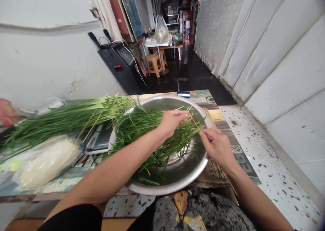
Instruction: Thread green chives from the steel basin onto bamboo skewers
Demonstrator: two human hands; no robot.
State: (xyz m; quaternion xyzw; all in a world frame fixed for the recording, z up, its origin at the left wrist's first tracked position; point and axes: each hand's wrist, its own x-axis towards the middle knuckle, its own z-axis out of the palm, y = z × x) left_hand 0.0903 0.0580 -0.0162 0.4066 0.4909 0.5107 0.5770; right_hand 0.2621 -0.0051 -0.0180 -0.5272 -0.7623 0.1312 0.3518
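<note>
A wide steel basin (172, 189) holds a heap of long green garlic chives (142, 126). My left hand (175, 121) reaches over the heap, its fingers pinched at one end of a thin bamboo skewer (194, 120). The skewer slants down to the right across pale stem ends. At the basin's right rim, my right hand (217, 144) is closed, thumb and forefinger pinching the ends of a few chives. Its other fingers curl into the palm. A bundle of bamboo skewers (210, 118) lies right of the basin, partly under my right hand and forearm.
More chives (63, 119) lie on the patterned table (203, 181) at left, beside a plastic bag of white contents (48, 163) and a scale-like tray (98, 143). A phone (183, 94) lies behind the basin. A black machine (122, 65) leans by the left wall; stools (153, 63) stand beyond.
</note>
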